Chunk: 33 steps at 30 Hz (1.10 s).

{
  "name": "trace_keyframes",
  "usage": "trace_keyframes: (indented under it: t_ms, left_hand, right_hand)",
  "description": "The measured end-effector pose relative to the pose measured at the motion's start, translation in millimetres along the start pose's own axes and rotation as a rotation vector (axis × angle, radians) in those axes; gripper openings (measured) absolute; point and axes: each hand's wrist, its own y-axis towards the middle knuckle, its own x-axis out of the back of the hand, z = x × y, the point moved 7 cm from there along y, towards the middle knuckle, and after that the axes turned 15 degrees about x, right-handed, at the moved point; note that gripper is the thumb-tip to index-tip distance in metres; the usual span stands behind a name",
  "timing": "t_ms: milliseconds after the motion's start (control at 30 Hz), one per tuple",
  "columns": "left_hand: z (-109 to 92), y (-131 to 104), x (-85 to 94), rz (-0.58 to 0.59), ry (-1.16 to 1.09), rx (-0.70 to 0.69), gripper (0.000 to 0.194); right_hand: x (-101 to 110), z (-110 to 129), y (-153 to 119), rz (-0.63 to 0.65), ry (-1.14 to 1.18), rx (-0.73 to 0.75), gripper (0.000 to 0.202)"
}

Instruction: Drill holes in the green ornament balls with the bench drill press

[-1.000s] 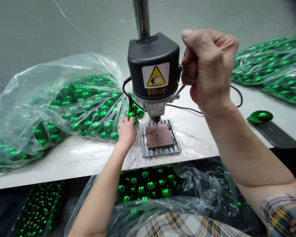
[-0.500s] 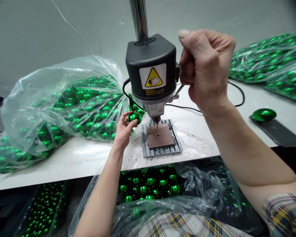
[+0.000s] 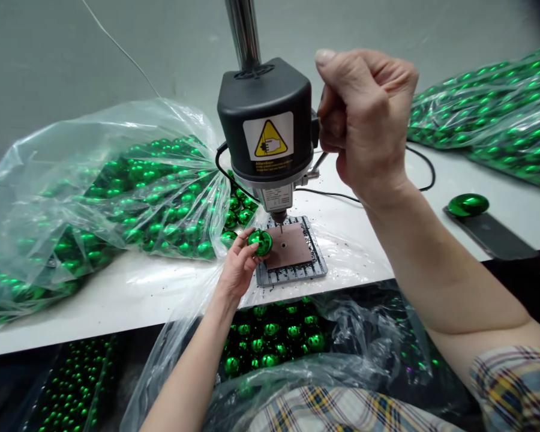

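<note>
Since half a second ago, the left hand (image 3: 239,267) has brought its shiny green ball (image 3: 260,242) away from the bag's mouth and down to the left edge of the drilling pad, while the right hand (image 3: 369,120) has stayed up in about the same spot by the drill. Going big to small: there's a white table (image 3: 130,297) with a huge clear bag of green balls (image 3: 162,195) on the left, and a second bag (image 3: 486,114) lies back on the right. A black drill press (image 3: 265,114) stands in the middle, warning sticker facing out. Right hand's a closed fist just beside its housing — a thin metal lever (image 3: 319,163) runs up toward it, but the grip itself is hidden. More balls (image 3: 274,330) sit in open plastic below the table edge. A dark flat slab (image 3: 504,237) has one loose ball (image 3: 468,205) at its far end. Under the drill is a slotted metal plate (image 3: 320,264) bearing the pinkish pad (image 3: 294,252) with its hole. Left hand pinches the ball between thumb and fingers — can't tell if it touches the pad. Smallest thing: the thin drill bit (image 3: 281,228), pointing down.
</note>
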Motion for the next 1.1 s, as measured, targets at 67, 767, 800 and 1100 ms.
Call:
trace_keyframes:
  t_ms: [67,767,800,1100]
  left_hand:
    - [2.1,-3.5,-2.0,0.015,0.020,0.020,0.060]
    - [-4.9,22.2,-15.8,-0.189,0.778,-0.370,0.056]
    - [-7.0,24.3,-17.3,-0.189,0.800,-0.377,0.056]
    - [2.4,26.5,-30.2,-0.135,0.769,-0.394,0.061]
  right_hand:
    - [0.1,-0.1,0.4,-0.003,-0.010,0.006,0.049]
    - [-1.0,0.3,2.2,0.046,-0.001,0.085,0.060]
    - [-1.1,-0.3,2.7,0.053,-0.018,0.084,0.060]
    - [-0.7,2.0,-0.6,0.015,0.056,0.103,0.053]
